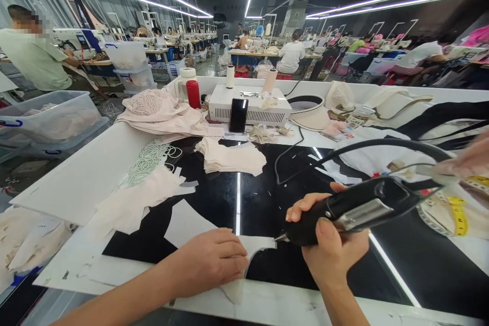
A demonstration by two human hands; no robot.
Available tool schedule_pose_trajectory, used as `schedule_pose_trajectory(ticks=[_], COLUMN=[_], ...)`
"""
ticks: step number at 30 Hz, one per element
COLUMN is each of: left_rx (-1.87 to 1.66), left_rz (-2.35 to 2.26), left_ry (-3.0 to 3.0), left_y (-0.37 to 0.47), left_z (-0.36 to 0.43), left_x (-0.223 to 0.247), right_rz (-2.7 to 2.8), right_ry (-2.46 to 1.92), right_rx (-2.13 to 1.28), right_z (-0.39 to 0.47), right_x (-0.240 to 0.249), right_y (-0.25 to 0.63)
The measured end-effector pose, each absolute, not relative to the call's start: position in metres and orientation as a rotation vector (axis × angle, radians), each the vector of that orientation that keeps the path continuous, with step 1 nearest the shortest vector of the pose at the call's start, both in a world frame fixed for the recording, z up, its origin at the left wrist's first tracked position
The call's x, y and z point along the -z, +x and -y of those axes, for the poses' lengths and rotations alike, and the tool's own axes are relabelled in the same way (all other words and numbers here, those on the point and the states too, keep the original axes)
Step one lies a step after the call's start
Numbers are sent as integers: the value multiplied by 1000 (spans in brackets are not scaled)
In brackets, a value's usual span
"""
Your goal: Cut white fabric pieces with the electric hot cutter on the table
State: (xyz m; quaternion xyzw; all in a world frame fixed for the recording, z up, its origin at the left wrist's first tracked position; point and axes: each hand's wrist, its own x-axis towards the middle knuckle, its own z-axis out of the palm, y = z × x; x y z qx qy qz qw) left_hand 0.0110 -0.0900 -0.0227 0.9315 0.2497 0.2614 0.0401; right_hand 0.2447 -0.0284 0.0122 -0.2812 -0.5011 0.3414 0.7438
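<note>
My right hand (332,249) is wrapped around a black handheld cutter (355,209) with a metal lever, a thin pointed metal tip and a black cable. The tip points left and meets the right edge of a pale cloth piece (187,221) on the glossy black board (214,193). My left hand (214,260) lies palm down on that piece, fingers close together and pressing it; the thumb is hidden. A curved edge of the piece shows right of my fingers. Behind it sits a stack of cream cloth pieces (231,155).
A white box machine (250,104) with thread cones and a phone (238,115) stands at the back. Pale green cord (151,160) and cream cloth lie left. At right are a yellow tape measure (458,216) and another person's blurred hand (471,158). People sit at sewing machines beyond.
</note>
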Motion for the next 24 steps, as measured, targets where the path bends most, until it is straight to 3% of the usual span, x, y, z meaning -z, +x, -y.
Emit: schedule_pose_trajectory(ticks=[24], left_rx=[-707], left_rz=[-867], left_ry=[2932], left_y=[48], left_z=[49], left_x=[62], right_rz=[1117], right_ry=[-616], right_rx=[-737], right_z=[30], right_x=[-1], right_y=[246])
